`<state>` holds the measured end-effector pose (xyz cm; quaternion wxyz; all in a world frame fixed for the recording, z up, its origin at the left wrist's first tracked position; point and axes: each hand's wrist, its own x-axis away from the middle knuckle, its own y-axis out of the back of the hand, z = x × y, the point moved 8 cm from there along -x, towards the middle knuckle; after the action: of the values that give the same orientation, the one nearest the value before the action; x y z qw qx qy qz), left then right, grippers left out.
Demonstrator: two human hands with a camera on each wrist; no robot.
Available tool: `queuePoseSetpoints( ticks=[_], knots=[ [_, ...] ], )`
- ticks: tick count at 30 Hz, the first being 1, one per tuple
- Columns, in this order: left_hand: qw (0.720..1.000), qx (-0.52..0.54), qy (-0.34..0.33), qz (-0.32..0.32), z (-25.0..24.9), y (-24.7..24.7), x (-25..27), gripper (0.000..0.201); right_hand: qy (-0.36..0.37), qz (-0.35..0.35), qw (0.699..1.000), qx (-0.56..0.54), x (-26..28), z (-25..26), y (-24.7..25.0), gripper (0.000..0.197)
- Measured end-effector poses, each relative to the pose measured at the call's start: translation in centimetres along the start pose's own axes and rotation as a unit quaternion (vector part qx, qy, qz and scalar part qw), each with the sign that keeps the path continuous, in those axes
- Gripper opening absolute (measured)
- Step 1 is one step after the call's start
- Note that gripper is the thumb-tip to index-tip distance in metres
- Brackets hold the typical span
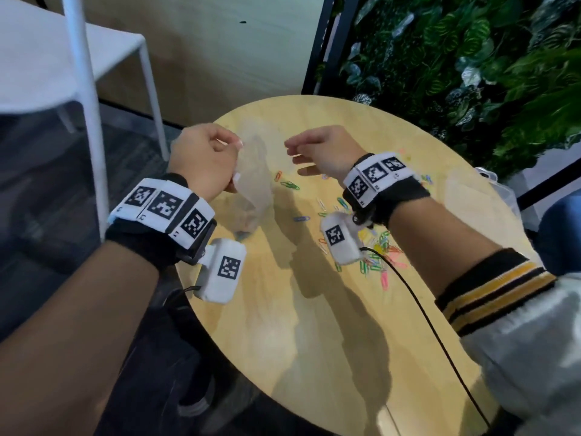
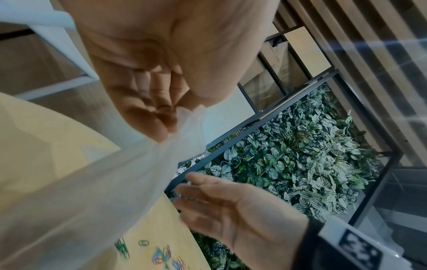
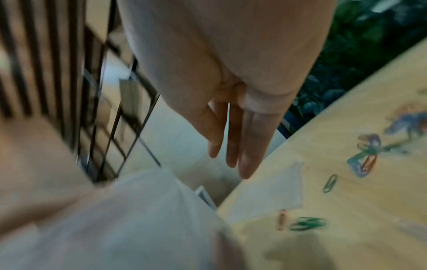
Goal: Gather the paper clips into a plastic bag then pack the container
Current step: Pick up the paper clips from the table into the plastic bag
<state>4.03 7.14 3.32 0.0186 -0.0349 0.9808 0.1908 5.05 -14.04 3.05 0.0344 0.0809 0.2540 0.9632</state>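
A clear plastic bag (image 1: 254, 180) hangs above the round wooden table (image 1: 314, 309), pinched at its top edge by my left hand (image 1: 204, 158). In the left wrist view the bag (image 2: 115, 182) drapes down from the curled fingers (image 2: 159, 120). My right hand (image 1: 317, 152) hovers just right of the bag, fingers straight and apart from it, holding nothing. Coloured paper clips (image 1: 377, 253) lie scattered on the table under and behind the right wrist, with a few (image 1: 289, 184) near the bag's lower part. The right wrist view shows the straight fingers (image 3: 245, 146) over the table edge.
A clear plastic container (image 1: 481, 190) sits at the table's right edge. A white chair (image 1: 78, 58) stands at the left, a wall of green plants (image 1: 471, 58) behind the table. A black cable (image 1: 424, 316) runs across the table's right side.
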Motion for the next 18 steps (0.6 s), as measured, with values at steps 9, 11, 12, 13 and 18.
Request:
queuePoseSetpoints(
  ticks=[9,11,12,13,18],
  knots=[
    [1.000,-0.007,0.001,0.003,0.4,-0.5,-0.7,0.012,0.118,0.173,0.835,0.509,-2.5,-5.4,-9.7,0.051],
    [1.000,-0.003,-0.001,0.015,0.4,-0.7,-0.6,0.016,0.109,0.136,0.845,0.505,-1.7,-6.3,-9.0,0.065],
    [1.000,-0.003,-0.001,0.019,0.5,-0.7,-0.5,0.018,0.103,0.134,0.848,0.502,-1.2,-6.8,-8.7,0.069],
    [1.000,-0.004,-0.001,0.021,0.4,-0.7,-0.5,0.020,0.100,0.141,0.849,0.498,-0.7,-7.4,-8.3,0.072],
    [0.999,-0.006,0.001,0.043,0.0,-1.3,-0.4,0.018,0.109,0.160,0.811,0.552,2.7,-10.2,-6.0,0.073]
  ],
)
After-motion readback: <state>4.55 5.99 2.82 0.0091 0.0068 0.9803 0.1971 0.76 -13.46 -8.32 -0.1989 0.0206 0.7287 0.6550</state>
